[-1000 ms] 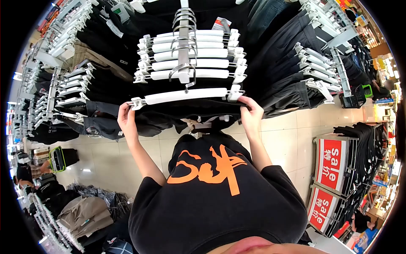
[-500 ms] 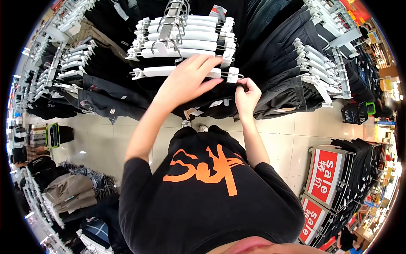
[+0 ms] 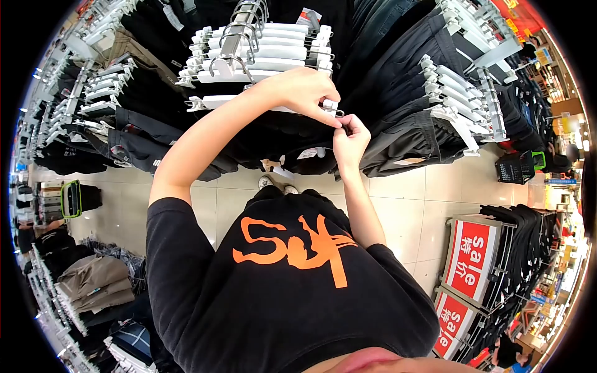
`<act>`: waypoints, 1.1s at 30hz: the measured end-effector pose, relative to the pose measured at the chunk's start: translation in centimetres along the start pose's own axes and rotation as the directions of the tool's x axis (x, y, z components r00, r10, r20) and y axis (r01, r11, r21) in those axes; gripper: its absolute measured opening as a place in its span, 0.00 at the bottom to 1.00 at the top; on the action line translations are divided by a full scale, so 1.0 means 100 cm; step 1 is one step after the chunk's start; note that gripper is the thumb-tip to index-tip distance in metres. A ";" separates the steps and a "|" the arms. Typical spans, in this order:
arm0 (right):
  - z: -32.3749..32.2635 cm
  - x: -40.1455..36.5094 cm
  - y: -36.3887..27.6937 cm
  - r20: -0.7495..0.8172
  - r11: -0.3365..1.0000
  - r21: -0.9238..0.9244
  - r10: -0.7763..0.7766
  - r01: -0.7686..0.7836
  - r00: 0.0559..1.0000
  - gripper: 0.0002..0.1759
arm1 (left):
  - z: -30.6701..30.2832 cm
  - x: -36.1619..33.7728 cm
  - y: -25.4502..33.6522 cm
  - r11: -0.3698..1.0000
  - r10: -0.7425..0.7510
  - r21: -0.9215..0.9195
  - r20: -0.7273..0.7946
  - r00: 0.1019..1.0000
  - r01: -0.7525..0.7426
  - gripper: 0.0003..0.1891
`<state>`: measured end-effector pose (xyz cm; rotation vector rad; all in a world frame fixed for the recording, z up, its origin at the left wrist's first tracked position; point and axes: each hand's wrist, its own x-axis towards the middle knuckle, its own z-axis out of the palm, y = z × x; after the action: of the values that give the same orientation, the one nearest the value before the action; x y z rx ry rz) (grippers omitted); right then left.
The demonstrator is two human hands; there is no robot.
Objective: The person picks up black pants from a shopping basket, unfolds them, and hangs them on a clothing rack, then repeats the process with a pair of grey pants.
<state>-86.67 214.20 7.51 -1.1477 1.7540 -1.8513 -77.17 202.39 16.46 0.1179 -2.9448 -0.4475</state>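
Observation:
My left hand (image 3: 309, 92) reaches across to the right end of the nearest white clip hanger (image 3: 214, 101), its fingers closed around the end clip (image 3: 329, 105). Just below that clip, my right hand (image 3: 350, 142) is closed, thumb and finger pinching the waist edge of black trousers (image 3: 267, 138). The fingertips of both hands nearly meet there. My left forearm covers part of the hanger's bar. Behind it, several more white hangers (image 3: 273, 51) hang in a row from a metal rail arm (image 3: 231, 43).
Dark trousers (image 3: 404, 81) on hangers flank the right side, and more clothes (image 3: 146, 46) hang at left. Behind me stand a rack with red sale signs (image 3: 471, 258) and folded brown garments (image 3: 96, 283). Black baskets (image 3: 515, 168) sit on the tiled floor (image 3: 398, 214).
My left hand has moved right along the hanger, from its middle to the end clip, and its fingers have curled in. My right hand stays at the trousers' edge. The view has shifted slightly.

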 end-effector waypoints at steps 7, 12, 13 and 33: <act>-0.010 -0.006 0.017 -0.027 0.999 0.028 0.031 -0.030 0.999 0.07 | -0.003 0.004 0.001 0.998 0.020 -0.053 -0.012 1.000 -0.021 0.25; -0.013 -0.010 0.006 -0.028 0.999 -0.001 0.050 -0.050 0.998 0.07 | -0.002 0.003 0.001 0.994 0.101 -0.025 -0.094 0.990 -0.104 0.25; -0.013 -0.010 0.005 -0.031 0.999 0.004 0.050 -0.050 0.998 0.07 | -0.003 0.002 0.002 0.995 0.089 -0.032 -0.077 0.993 -0.091 0.25; -0.011 -0.016 0.026 -0.025 0.984 0.027 -0.176 0.176 0.984 0.16 | 0.039 -0.050 0.035 0.966 0.184 0.258 -0.760 0.623 0.029 0.14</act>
<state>-87.23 215.68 4.63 -1.3136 1.6786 -1.9905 -73.09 207.32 13.10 0.1619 -2.0918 0.0202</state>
